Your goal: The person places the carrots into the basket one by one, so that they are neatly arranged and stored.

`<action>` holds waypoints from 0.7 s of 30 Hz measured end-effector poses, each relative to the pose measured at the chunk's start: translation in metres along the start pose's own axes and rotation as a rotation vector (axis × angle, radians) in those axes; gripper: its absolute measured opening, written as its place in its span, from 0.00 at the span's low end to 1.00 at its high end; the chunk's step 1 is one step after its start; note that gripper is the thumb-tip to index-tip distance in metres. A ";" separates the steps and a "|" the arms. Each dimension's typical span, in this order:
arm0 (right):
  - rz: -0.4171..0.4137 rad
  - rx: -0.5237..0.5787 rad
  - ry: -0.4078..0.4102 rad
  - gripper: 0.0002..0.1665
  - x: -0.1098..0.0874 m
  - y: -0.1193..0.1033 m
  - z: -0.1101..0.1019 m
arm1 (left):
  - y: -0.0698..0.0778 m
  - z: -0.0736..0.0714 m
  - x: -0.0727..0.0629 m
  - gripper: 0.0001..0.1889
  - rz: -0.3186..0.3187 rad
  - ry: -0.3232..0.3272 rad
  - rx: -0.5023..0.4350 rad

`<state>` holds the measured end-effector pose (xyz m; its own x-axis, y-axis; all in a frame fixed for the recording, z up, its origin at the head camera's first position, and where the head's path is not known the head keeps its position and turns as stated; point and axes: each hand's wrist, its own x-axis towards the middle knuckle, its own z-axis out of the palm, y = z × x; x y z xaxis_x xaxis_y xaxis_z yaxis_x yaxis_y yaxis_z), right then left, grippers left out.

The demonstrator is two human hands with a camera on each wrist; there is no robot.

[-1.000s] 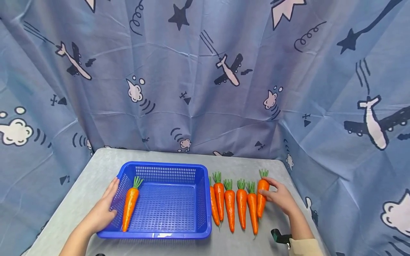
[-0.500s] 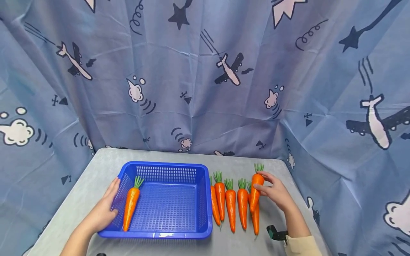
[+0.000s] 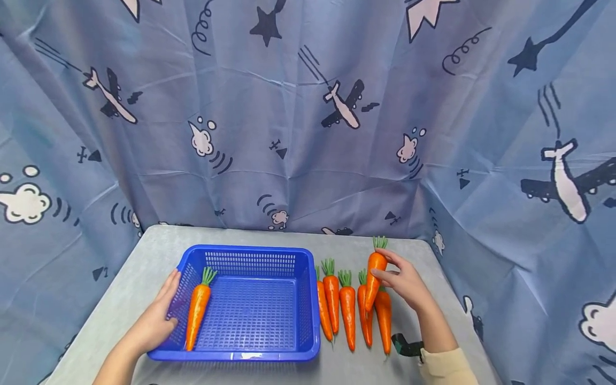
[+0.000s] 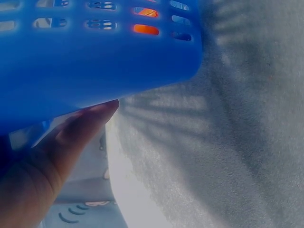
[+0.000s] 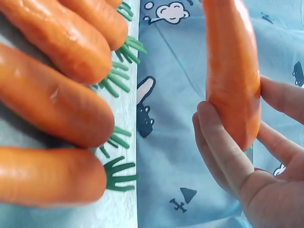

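Note:
My right hand (image 3: 406,280) pinches the thick top of an orange carrot (image 3: 375,271) between thumb and fingers. That carrot is tilted, tip down, in front of two others in the row. In the right wrist view the fingers (image 5: 223,147) lie along both sides of the held carrot (image 5: 232,71). My left hand (image 3: 153,323) lies against the left side of a blue plastic basket (image 3: 314,310), its fingers straight. The left wrist view shows the thumb (image 4: 80,133) at the basket's lower edge. One carrot (image 3: 198,310) lies inside the basket near its left wall.
Several carrots, among them this carrot (image 3: 347,315), lie side by side on the table (image 3: 168,238) just right of the basket, green tops away from me. A black strap-like piece (image 3: 406,346) sits by the right wrist. A patterned blue curtain (image 3: 289,133) surrounds the table.
My right hand has lifted the rightmost carrot off the table and carried it leftward over the neighbouring ones. The left hand and the basket have stayed in place.

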<state>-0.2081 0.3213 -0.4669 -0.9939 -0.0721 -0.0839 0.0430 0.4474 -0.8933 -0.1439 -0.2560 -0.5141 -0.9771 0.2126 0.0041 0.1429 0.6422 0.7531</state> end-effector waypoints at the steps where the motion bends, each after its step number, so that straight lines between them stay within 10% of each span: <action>1: -0.005 -0.003 -0.001 0.40 0.001 -0.001 0.002 | 0.000 0.000 0.000 0.54 -0.001 0.000 0.002; 21: -0.054 0.070 -0.027 0.40 0.012 -0.035 0.031 | 0.000 0.000 -0.002 0.55 0.011 0.006 -0.004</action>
<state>-0.2181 0.2773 -0.4504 -0.9919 -0.1187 -0.0462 -0.0023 0.3793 -0.9253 -0.1423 -0.2563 -0.5135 -0.9763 0.2156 0.0163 0.1532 0.6367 0.7557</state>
